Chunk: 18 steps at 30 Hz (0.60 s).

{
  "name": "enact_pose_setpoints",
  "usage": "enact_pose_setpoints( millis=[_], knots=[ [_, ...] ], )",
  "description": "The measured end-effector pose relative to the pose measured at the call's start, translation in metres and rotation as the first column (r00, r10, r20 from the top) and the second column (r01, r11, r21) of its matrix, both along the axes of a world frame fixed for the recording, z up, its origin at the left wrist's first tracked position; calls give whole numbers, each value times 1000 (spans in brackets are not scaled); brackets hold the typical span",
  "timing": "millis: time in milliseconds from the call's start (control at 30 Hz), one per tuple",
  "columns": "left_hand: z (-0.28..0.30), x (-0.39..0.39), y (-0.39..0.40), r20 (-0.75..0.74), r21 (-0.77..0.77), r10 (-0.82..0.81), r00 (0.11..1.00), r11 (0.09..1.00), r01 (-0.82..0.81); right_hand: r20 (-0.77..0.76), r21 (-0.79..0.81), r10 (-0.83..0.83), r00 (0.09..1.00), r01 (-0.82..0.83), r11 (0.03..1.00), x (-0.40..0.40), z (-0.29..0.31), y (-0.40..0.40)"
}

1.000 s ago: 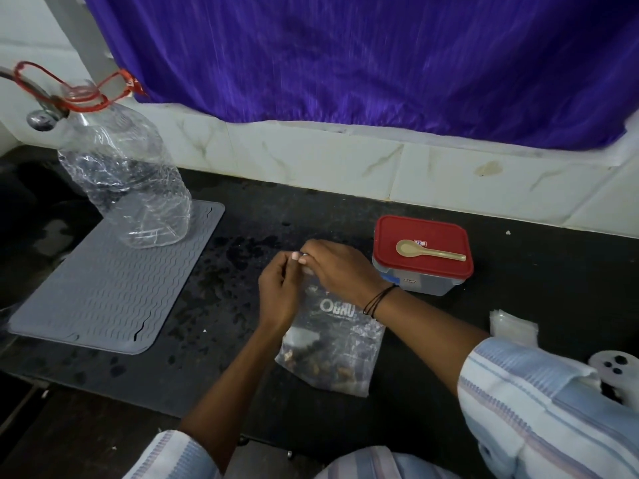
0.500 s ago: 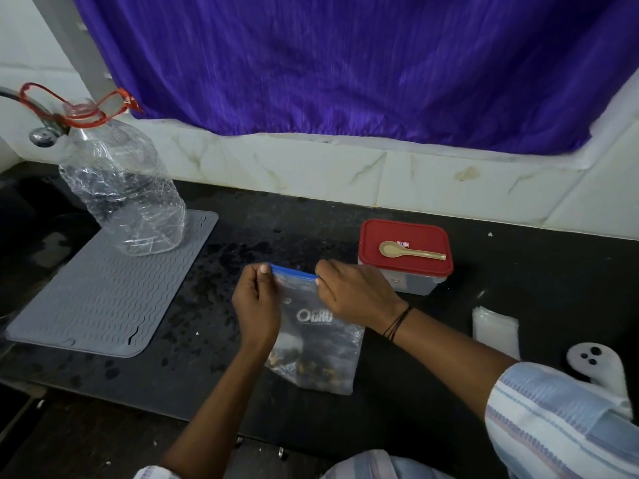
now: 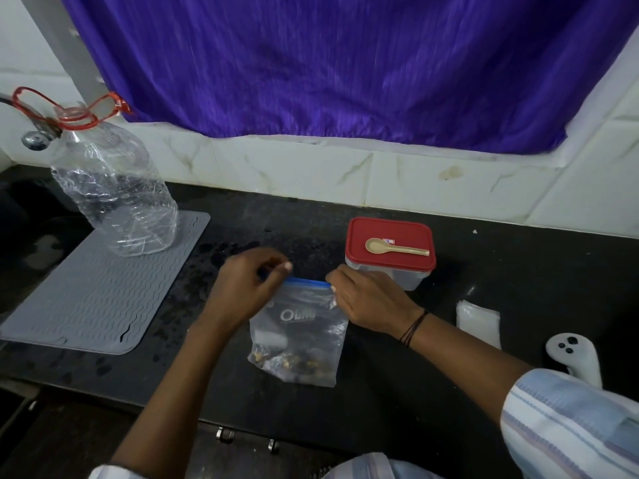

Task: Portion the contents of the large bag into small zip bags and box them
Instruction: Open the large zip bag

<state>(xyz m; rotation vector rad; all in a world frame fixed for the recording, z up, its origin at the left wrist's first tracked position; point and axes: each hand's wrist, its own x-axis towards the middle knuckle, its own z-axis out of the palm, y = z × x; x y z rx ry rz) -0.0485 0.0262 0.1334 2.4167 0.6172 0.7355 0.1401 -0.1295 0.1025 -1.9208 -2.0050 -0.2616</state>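
Observation:
A clear zip bag (image 3: 299,337) with a blue zip strip and brown pieces at its bottom lies flat on the black counter (image 3: 415,392). My left hand (image 3: 247,288) pinches the left end of the strip. My right hand (image 3: 371,300) holds the right end. Behind the right hand stands a plastic box with a red lid (image 3: 390,243), shut, with a tan spoon (image 3: 396,247) lying on the lid. A small stack of empty clear bags (image 3: 479,321) lies to the right.
A grey ribbed mat (image 3: 93,288) covers the counter's left part, with a crumpled clear bottle (image 3: 114,188) standing on it. A white object with dark holes (image 3: 572,356) lies at the right. A purple curtain (image 3: 328,63) hangs over the tiled back wall.
My two hands, together at the bag's top middle a second ago, have slid apart along the blue strip to its two ends. The bag now lies flatter on the counter.

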Motion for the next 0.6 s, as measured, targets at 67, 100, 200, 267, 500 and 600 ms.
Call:
enact_pose_setpoints(
  millis=[67,100,200,267,500,600],
  knots=[
    [8,12,-3,-193,273,-44,980,957,96,-9,10,17,1000,-17,1000,-3,2,-1],
    [10,18,-6,-258,367,-42,965,920,138,-11,18,26,1000,-26,999,-4,4,0],
    [11,32,-17,-322,400,-108,941,885,238,-11,59,19,1000,-18,998,-6,6,1],
    [9,36,-20,-353,351,-163,921,890,292,-41,84,-12,999,16,996,-5,5,1],
    [5,38,-25,-414,112,-230,880,947,301,-41,138,-119,992,123,983,-10,3,1],
    [5,41,-28,-403,29,-150,903,984,177,-47,142,-281,959,285,948,-20,2,5]
  ],
)
